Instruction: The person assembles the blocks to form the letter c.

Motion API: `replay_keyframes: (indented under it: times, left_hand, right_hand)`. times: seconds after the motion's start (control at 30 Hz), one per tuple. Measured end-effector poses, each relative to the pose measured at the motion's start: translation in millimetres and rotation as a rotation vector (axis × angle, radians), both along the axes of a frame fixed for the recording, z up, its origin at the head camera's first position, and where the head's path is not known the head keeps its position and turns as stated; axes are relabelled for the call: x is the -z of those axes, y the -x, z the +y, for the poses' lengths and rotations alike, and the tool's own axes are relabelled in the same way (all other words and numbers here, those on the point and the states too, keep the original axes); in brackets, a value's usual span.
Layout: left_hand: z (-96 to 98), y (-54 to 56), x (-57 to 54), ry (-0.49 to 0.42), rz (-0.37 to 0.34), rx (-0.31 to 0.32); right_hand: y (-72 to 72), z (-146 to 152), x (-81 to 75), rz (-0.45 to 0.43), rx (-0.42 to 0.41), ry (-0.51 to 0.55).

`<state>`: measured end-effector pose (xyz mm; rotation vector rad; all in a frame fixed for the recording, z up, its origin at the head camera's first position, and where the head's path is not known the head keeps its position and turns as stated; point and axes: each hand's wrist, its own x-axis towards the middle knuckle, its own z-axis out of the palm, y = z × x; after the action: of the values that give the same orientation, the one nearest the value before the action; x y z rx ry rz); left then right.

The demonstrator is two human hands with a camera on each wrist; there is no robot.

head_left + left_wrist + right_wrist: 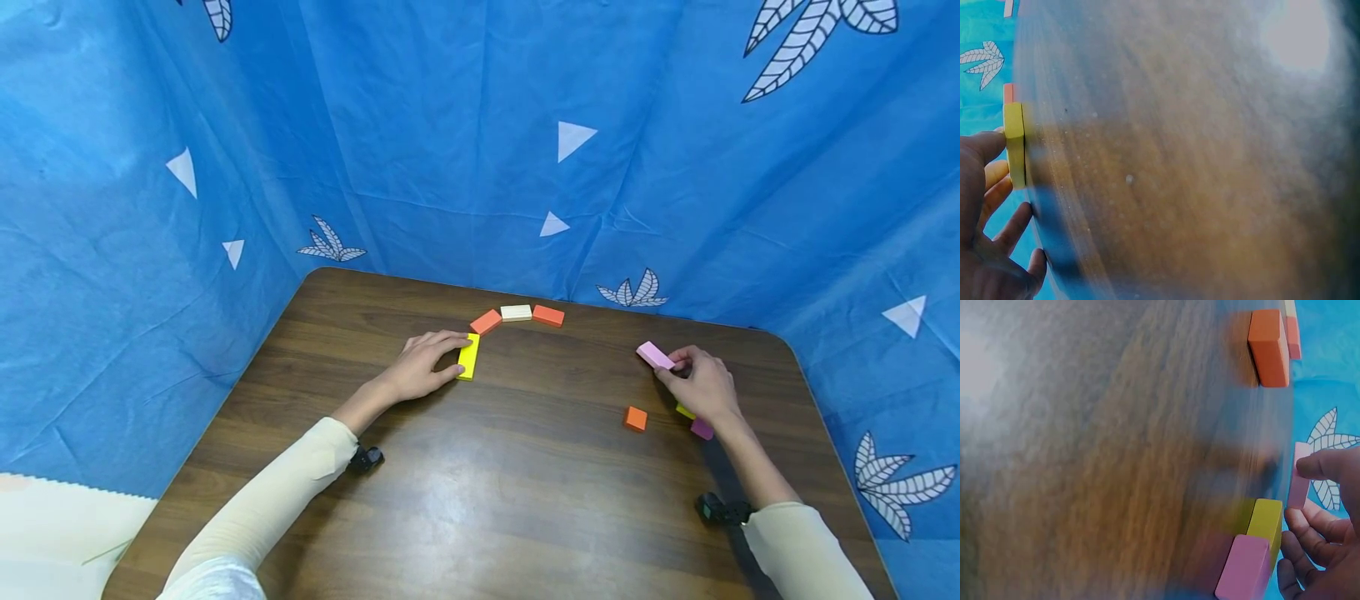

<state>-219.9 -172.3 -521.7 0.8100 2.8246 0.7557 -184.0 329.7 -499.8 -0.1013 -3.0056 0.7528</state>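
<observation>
My left hand [420, 367] pinches a yellow block [468, 357] lying at the left end of a curved row, thumb near its close end and a finger near its far end. In the left wrist view, the thumb lies along the near side of the yellow block [1015, 140]. Over on the right, my right hand [701, 385] grips a light pink block [655, 355] between thumb and fingers. That pink block [1299, 475] shows beyond a yellow-green block [1265, 525] and a purple-pink block [1244, 565], which stand close to my right fingers.
Curving along the table's back are a red-orange block [486, 322], a cream block [516, 313] and another red-orange block [548, 316]. An orange block [635, 419] stands left of my right hand. Blue patterned cloth [465, 167] hangs behind and beside the wooden table [510, 500].
</observation>
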Motion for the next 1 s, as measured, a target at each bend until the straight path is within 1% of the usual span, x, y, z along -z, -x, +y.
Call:
replay_keyframes:
  times: [0.37, 0.57, 0.83, 1.0]
  left_hand:
    - [0.7, 0.2, -0.1, 0.005, -0.007, -0.001]
    - [0.8, 1.0, 1.0, 0.007, -0.003, -0.002]
    - [-0.5, 1.3, 2.9, 0.000, 0.008, 0.004]
    - [0.1, 0.4, 2.9, -0.003, 0.014, 0.004]
  right_hand:
    - [-0.1, -13.2, 0.7, 0.006, -0.045, 0.019]
    - [-0.5, -22.7, 0.9, -0.015, -0.048, 0.039]
    - [-2.1, -33.0, 3.5, 0.020, -0.091, 0.022]
    - [-2.6, -37.8, 7.0, 0.022, -0.100, 0.033]
